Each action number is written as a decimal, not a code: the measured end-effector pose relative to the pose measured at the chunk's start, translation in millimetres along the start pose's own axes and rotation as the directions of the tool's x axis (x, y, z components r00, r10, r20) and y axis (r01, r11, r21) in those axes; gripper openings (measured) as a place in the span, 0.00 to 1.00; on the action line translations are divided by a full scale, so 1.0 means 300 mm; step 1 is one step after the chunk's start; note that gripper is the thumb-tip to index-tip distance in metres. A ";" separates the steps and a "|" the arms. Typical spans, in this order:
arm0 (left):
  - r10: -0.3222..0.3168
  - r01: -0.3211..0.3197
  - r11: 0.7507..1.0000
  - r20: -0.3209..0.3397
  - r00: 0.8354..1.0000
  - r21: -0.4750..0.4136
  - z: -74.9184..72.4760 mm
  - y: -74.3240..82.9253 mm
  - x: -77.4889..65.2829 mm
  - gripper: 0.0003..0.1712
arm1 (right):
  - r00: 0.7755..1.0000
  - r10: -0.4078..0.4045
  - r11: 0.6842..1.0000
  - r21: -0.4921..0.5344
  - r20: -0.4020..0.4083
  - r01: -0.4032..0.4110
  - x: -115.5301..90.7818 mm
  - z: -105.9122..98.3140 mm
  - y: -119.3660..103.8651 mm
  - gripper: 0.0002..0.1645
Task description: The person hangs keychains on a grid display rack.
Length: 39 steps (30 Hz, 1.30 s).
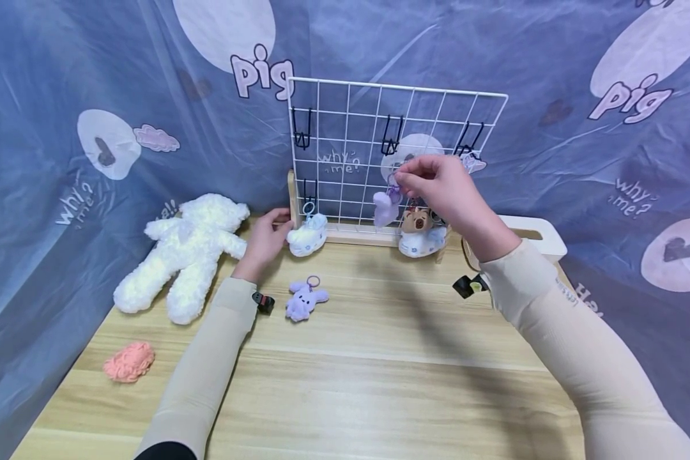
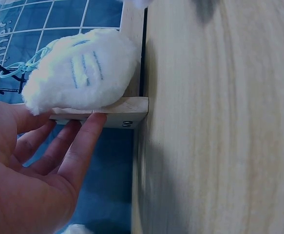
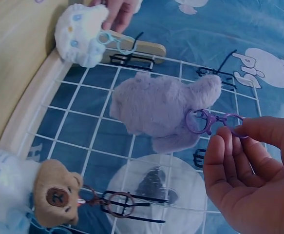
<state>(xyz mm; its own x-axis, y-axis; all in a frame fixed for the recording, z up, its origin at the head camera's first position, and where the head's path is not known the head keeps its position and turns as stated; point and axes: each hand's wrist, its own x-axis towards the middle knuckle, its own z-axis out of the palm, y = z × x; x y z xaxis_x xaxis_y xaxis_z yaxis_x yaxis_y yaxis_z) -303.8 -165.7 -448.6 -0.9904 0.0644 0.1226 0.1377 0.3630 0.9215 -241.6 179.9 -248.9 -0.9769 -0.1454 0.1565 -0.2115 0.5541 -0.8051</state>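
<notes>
In the right wrist view, my right hand (image 3: pixel 249 170) pinches the purple ring of a lilac plush keychain (image 3: pixel 151 107), which dangles in front of a white wire grid rack (image 1: pixel 351 128). My left hand (image 1: pixel 266 239) touches the wooden side upright (image 1: pixel 292 195) of the rack; its fingers (image 2: pixel 83 146) reach fairly straight against the wood. Right beside it, a white plush keychain (image 1: pixel 307 235) with blue markings hangs by its light-blue ring at the rack's left. A brown bear plush keychain (image 1: pixel 417 220) and another white plush (image 1: pixel 422 243) are at the lower right.
Black hooks (image 1: pixel 391 135) are fixed along the grid. A purple rabbit plush keychain (image 1: pixel 305 302) lies on the wooden table (image 1: pixel 379 377). At the left are a white fluffy plush toy (image 1: pixel 198 249) and a pink bundle (image 1: pixel 130 362); a white container (image 1: pixel 535 233) stands at the right.
</notes>
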 end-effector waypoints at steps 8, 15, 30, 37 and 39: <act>0.002 -0.002 1.000 0.000 1.000 0.005 0.001 -0.006 0.002 0.25 | 0.998 -0.010 0.996 0.089 -0.055 0.015 0.032 -0.020 -0.031 0.13; 0.004 -0.004 1.000 0.001 1.000 0.004 0.000 -0.004 0.003 0.25 | 0.997 0.013 0.989 0.147 -0.079 -0.001 0.056 -0.034 -0.058 0.10; 0.011 -0.011 1.000 -0.001 1.000 -0.008 0.001 0.001 0.003 0.25 | 0.996 0.069 0.987 0.151 -0.058 -0.059 0.099 -0.040 -0.045 0.12; 0.000 0.000 1.000 0.000 1.000 -0.005 0.000 0.002 0.001 0.25 | 0.994 0.084 0.982 0.174 -0.065 -0.071 0.125 -0.026 -0.025 0.11; -0.005 0.005 1.000 0.000 1.000 -0.002 0.000 0.002 0.000 0.25 | 0.994 0.089 0.980 0.185 -0.070 -0.074 0.133 -0.021 -0.020 0.10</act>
<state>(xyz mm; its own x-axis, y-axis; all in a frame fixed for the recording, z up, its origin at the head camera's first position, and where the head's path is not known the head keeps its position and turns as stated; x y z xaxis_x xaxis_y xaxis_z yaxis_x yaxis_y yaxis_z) -303.7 -165.6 -448.0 -0.9910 0.0626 0.1183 0.1330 0.3612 0.9230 -279.6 176.0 -234.1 -0.9915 -0.0384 0.1240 -0.1290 0.4021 -0.9065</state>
